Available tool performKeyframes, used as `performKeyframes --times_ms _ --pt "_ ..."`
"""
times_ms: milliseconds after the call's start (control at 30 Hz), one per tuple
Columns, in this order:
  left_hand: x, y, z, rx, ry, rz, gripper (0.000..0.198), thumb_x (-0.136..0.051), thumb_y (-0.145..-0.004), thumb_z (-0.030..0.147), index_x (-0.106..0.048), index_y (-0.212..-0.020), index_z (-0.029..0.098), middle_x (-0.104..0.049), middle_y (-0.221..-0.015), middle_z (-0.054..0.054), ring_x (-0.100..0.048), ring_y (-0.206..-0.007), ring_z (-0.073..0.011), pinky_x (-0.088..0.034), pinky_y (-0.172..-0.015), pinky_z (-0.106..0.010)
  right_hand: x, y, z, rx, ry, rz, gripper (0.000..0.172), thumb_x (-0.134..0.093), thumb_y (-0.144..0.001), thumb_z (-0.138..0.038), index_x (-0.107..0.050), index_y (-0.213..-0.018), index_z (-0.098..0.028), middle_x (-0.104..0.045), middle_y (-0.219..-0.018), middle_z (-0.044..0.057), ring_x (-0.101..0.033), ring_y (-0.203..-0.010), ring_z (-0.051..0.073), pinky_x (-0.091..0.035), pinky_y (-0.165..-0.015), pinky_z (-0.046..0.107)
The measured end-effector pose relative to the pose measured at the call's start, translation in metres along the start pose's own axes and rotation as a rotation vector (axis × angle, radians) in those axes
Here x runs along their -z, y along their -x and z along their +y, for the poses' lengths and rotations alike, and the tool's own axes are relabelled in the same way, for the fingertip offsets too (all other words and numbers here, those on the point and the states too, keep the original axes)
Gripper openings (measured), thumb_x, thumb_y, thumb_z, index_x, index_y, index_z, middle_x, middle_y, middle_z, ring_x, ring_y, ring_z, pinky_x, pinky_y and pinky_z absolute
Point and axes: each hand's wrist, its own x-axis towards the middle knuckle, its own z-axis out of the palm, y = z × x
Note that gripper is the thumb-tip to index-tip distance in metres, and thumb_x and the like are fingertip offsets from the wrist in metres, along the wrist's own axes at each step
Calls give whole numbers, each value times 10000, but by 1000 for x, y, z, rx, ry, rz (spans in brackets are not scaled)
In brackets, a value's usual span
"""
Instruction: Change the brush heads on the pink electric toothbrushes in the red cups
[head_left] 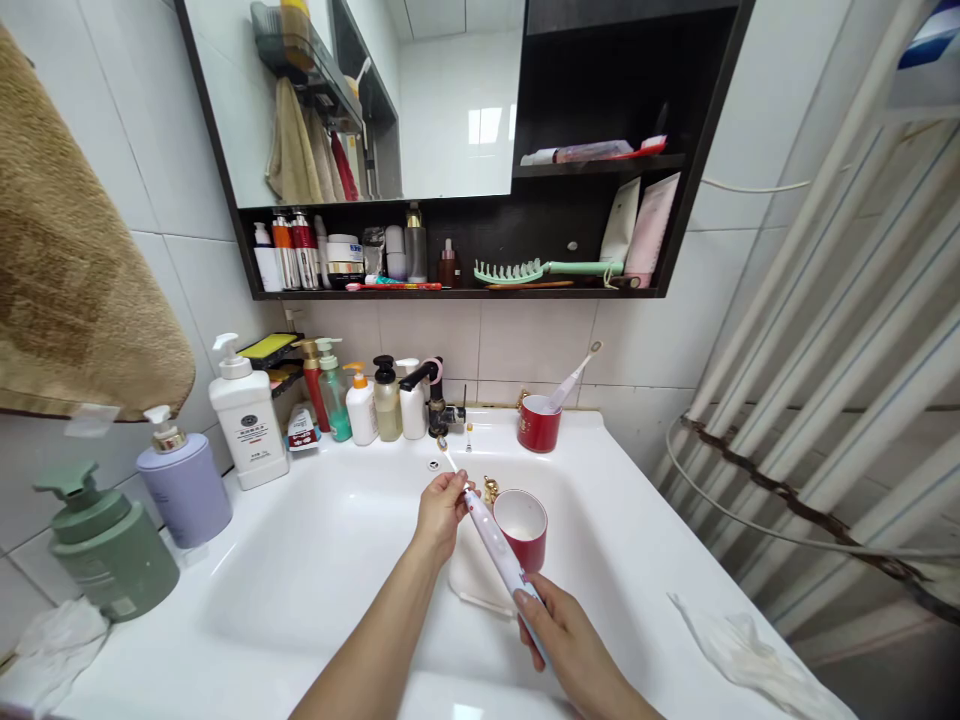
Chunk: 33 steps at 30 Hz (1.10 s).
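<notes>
Over the white sink basin (pixel 330 540), my right hand (pixel 559 630) grips the lower end of a pale electric toothbrush (pixel 491 545), which slants up and to the left. My left hand (pixel 442 510) pinches it near the neck, just below the brush head (pixel 442 445). Behind the handle, a red cup (pixel 534 550) with a white inside and a gold handle ornament stands in the basin. A flat white piece (pixel 480 590) lies under the toothbrush, partly hidden by it.
A black faucet (pixel 435 395) rises at the back of the sink. Another red cup (pixel 538 425) holds a second toothbrush (pixel 574 378) on the back right rim. Pump bottles, including a green one (pixel 112 555) and a purple one (pixel 184 490), line the left. A crumpled plastic bag (pixel 739 640) lies right. Above hangs a dark shelf cabinet (pixel 457 296).
</notes>
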Motion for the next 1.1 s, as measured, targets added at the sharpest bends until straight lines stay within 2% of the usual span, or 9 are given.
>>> performKeyframes --times_ms 167,600,733,900,1000,1100 --pt "-5 6 -1 59 4 -69 249 -579 -553 330 -465 -634 124 -549 -532 -8 -538 -511 -103 -404 -527 -209 1 1 -2 13 9 19 285 -323 -719 -425 -383 -638 -159 -391 -504 -52 -350 -399 50 -313 -415 193" --pt "-12 10 -1 81 -26 -145 259 -566 -556 361 -488 -619 122 -564 -563 -19 -540 -546 -109 -400 -573 -225 0 3 6 65 32 40 303 -310 -718 -452 -384 -656 -166 -385 -518 -49 -355 -410 59 -307 -414 195" --pt "-13 11 1 91 -11 -192 257 -567 -558 359 -478 -619 126 -558 -565 -14 -541 -540 -108 -398 -590 -235 -1 3 2 65 -62 -6 306 -306 -724 -451 -369 -639 -164 -379 -493 -59 -330 -393 46 -285 -411 184" --pt "-17 18 -1 153 -31 -264 272 -547 -572 384 -483 -641 130 -550 -572 -22 -539 -557 -124 -388 -555 -235 -4 4 -3 -14 -214 -66 317 -330 -701 -480 -372 -700 -166 -381 -477 -71 -301 -334 34 -225 -352 170" --pt "-20 21 -8 138 -68 -282 317 -505 -592 424 -507 -713 131 -553 -617 -37 -530 -583 -127 -387 -568 -248 2 -2 -10 34 -207 -20 310 -328 -711 -459 -401 -719 -158 -399 -471 -65 -332 -349 43 -256 -377 179" --pt "-17 20 -17 -28 -292 -216 297 -473 -617 403 -533 -746 143 -549 -670 -47 -506 -610 -121 -375 -595 -244 17 -20 -26 119 -154 155 291 -333 -714 -428 -431 -728 -154 -434 -514 -42 -397 -446 71 -318 -444 191"
